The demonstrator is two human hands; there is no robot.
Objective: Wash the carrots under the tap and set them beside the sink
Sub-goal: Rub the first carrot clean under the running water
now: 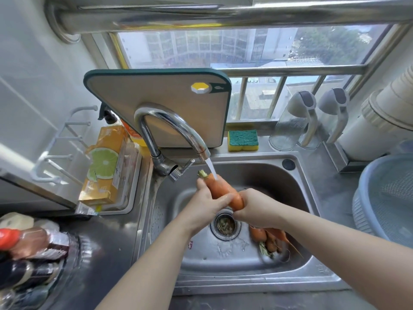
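Head view: left hand (202, 203) and right hand (257, 209) grip one carrot (220, 187) under the tap (178, 128), its tip hidden by fingers (243, 196).

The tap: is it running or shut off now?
Running: a white stream of water falls from the tap onto the carrot.

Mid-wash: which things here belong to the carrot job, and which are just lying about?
Job: carrot under the stream, held by left hand and right hand; tap; sink; spare carrots lying in it.
Lying about: cutting board; sponge; blue colander; orange box.
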